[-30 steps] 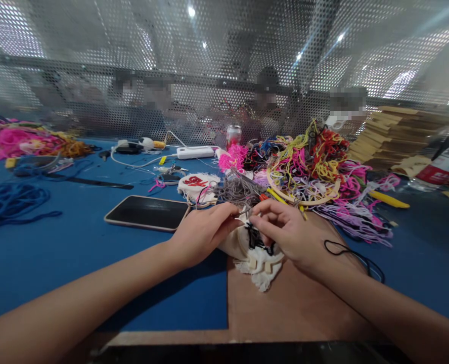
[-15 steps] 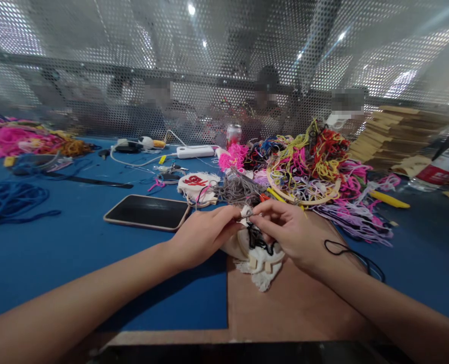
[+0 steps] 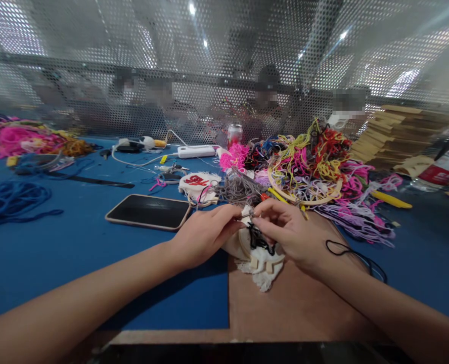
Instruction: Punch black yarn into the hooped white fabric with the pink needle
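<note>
My left hand (image 3: pixel 205 231) and my right hand (image 3: pixel 285 230) meet over an embroidery hoop with white cloth (image 3: pixel 264 253). Between their fingertips runs a thin, dark needle-like piece (image 3: pixel 246 216), the left pinching one end and the right closed at the other. Whether yarn passes through it is too small to tell. Black yarn stitches (image 3: pixel 260 240) cover part of the cloth, whose frayed edge and small wooden hoop ends point towards me. A loose loop of black yarn (image 3: pixel 355 256) lies by my right forearm.
A phone (image 3: pixel 148 211) lies left of my hands. Behind it sits a white hooped cloth with red stitching (image 3: pixel 199 186). Tangled yarn (image 3: pixel 304 167) heaps at the back right, near a can (image 3: pixel 234 134) and a bottle (image 3: pixel 442 172). Blue yarn (image 3: pixel 12 202) lies left.
Both hands keep their pinch over the hoop, almost unmoved. The view has shifted very slightly.
</note>
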The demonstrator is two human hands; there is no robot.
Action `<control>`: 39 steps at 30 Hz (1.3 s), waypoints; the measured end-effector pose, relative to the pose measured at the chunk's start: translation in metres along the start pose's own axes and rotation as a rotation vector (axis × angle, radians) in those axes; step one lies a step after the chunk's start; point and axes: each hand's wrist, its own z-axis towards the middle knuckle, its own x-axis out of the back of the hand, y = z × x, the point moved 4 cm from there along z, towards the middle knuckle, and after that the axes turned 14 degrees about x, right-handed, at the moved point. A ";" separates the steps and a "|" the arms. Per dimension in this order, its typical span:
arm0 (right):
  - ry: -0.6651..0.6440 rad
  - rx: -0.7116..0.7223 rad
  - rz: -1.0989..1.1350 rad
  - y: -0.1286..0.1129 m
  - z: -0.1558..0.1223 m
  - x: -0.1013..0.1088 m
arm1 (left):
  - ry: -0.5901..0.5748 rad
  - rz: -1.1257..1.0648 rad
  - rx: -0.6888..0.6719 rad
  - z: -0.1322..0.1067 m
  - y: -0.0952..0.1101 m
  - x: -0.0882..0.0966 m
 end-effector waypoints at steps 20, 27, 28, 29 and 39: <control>-0.001 -0.029 0.033 0.000 -0.001 0.001 | -0.029 0.009 0.009 0.001 -0.003 0.001; 0.004 -0.046 -0.020 0.003 0.001 0.004 | -0.030 -0.026 0.050 0.001 -0.004 0.000; 0.003 -0.048 -0.020 0.004 0.001 0.004 | -0.028 -0.039 0.060 0.000 -0.005 0.000; 0.001 -0.049 -0.018 0.005 0.001 0.004 | -0.023 -0.055 0.069 0.000 -0.005 0.000; -0.040 -0.162 0.026 0.010 0.004 0.000 | 0.000 -0.361 0.267 0.004 -0.003 0.012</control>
